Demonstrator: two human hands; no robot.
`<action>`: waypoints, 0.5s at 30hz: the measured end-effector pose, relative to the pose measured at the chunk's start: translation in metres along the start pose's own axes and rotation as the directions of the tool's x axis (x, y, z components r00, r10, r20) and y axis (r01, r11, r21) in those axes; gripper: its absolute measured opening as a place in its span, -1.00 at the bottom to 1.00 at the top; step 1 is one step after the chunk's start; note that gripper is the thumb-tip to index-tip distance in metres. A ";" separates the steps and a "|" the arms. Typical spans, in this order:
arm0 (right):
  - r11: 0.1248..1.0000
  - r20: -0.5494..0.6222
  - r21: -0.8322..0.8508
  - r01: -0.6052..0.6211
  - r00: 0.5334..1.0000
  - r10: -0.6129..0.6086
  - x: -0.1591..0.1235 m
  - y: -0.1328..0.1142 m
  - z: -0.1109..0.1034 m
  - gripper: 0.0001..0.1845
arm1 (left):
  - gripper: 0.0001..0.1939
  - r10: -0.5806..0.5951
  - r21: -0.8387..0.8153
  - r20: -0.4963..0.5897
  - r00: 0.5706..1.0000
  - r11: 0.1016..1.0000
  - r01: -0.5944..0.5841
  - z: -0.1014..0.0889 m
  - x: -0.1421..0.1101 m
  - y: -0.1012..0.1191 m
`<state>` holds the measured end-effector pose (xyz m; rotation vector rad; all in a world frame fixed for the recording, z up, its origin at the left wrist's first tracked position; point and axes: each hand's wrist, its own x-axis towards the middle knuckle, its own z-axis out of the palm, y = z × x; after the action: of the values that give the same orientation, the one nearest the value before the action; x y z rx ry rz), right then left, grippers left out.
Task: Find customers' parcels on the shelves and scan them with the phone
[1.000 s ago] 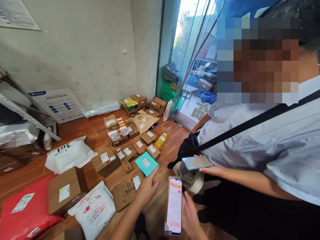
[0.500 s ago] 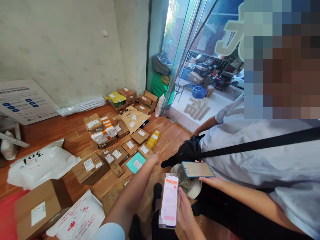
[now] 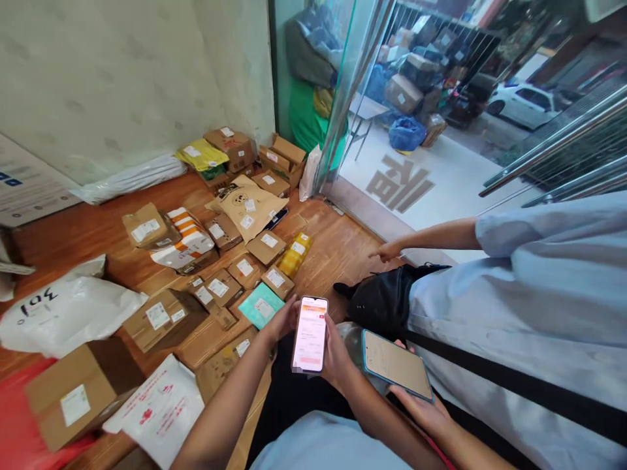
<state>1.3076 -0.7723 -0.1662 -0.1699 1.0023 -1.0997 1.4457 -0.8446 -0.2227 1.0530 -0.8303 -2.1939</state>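
My right hand (image 3: 336, 354) grips a smartphone (image 3: 309, 343) along its right edge, with the lit screen facing up toward me. At the phone's left edge is my left hand (image 3: 283, 324), its fingers against the side and partly hidden behind it. Pink and white content with an orange banner fills the screen, too small to read. Just beyond my left hand, a turquoise parcel (image 3: 261, 305) with a white label lies on the floor.
Boxes and bags, including a yellow taped parcel (image 3: 295, 256) and a white bag (image 3: 63, 307), cover the wooden floor. To my right a co-worker holds a blue-edged phone (image 3: 396, 364) and points with the other hand (image 3: 386, 252). Behind is a glass door (image 3: 337, 130).
My left hand has come back from over the parcels to the smartphone. The co-worker's other arm now reaches forward, finger pointing. The view has tilted down and turned right.
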 end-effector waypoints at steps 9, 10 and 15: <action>0.992 -0.115 -0.103 0.078 0.989 -0.090 0.126 -0.050 0.034 -0.61 | -0.36 0.055 -0.283 -0.114 0.992 0.955 -0.086 -0.013 0.067 0.068; 0.991 -0.110 -0.108 0.077 0.990 -0.089 0.136 -0.056 0.040 -0.60 | -0.39 0.059 -0.280 -0.144 0.988 0.955 -0.098 -0.016 0.076 0.077; 0.989 -0.092 -0.119 0.086 0.991 -0.098 0.181 -0.075 0.068 -0.58 | -0.56 0.090 -0.160 -0.255 0.963 0.978 -0.134 -0.041 0.114 0.122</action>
<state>1.3238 -0.9775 -0.1918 -0.2601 1.1557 -1.1433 1.4451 -1.0156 -0.2073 1.1324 -0.5597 -1.9519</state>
